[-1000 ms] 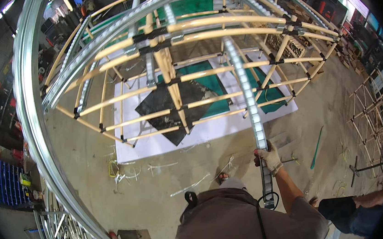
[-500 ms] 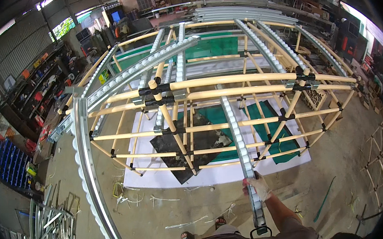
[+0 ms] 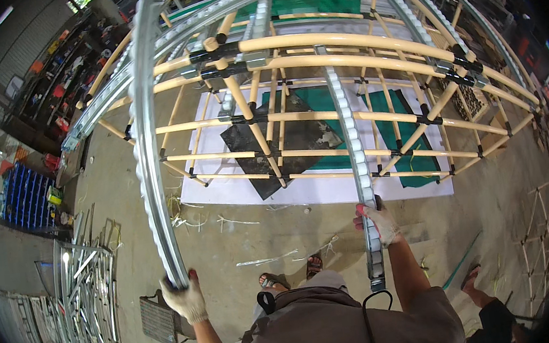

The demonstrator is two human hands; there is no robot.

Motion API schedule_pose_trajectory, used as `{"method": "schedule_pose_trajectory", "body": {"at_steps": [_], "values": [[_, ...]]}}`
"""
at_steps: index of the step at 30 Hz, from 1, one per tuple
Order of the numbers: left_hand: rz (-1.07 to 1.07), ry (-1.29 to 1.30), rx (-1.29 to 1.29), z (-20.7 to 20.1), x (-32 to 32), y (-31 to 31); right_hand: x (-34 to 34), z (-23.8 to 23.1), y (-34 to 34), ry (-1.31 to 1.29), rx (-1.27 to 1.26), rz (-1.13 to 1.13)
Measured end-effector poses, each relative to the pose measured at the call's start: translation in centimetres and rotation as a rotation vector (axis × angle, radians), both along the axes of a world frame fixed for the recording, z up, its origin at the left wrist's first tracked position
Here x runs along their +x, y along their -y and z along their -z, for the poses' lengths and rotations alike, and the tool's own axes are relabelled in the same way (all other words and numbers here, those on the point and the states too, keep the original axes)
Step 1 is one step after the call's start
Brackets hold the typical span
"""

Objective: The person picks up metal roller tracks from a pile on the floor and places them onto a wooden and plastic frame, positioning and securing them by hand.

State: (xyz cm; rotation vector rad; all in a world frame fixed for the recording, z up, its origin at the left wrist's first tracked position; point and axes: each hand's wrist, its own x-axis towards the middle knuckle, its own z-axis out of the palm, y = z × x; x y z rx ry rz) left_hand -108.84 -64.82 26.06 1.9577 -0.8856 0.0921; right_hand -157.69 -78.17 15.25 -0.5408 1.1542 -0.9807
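Note:
My left hand, in a cream knitted glove, grips the near end of a long metal roller track with white rollers along one edge. That track rises away from me past the left end of the frame. My right hand, in a glove with reddish fingertips, is closed round a second roller track, a little above its near end. This second track slants away under the upper front bars of a frame of cream pipes with black joints. The fingers under both tracks are partly hidden.
Other roller tracks lie across the frame top. Beneath it are white sheeting, a dark panel and green sheets. Scrap metal rails are heaped at left, near a dark seat. Another person's foot shows at right.
My left hand has come into view gripping the left roller track, which now stands further right. The view has tipped downward. My right hand keeps hold of its track. Another person's leg has appeared.

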Motion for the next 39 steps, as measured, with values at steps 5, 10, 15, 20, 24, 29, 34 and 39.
{"method": "schedule_pose_trajectory", "body": {"at_steps": [5,10,15,20,24,29,34,39], "values": [[-0.045,0.393,0.148,-8.9,4.4,9.2,-1.3,0.3,0.7,-0.106,0.069,-0.056],[-0.011,0.538,0.183,-14.0,6.8,15.9,-0.4,-0.6,1.2,-0.151,0.065,-0.036],[0.192,0.585,0.162,-15.5,7.6,23.4,0.8,0.6,2.0,-0.439,0.074,0.073],[0.278,0.639,0.103,-16.3,7.7,30.4,4.3,-2.1,1.8,-0.745,0.009,0.166],[0.318,0.637,0.154,-17.0,8.7,33.1,4.2,-3.0,0.5,-0.860,0.016,0.161],[0.359,0.880,0.091,-18.9,8.7,35.6,3.9,-5.8,-2.9,-0.959,0.177,0.133],[0.368,0.886,0.305,-22.5,10.1,37.5,4.6,-6.6,-5.5,-1.031,0.172,0.141],[0.416,0.970,0.339,-22.1,10.7,39.2,4.4,-6.1,-6.1,-0.979,0.193,0.124]]}}
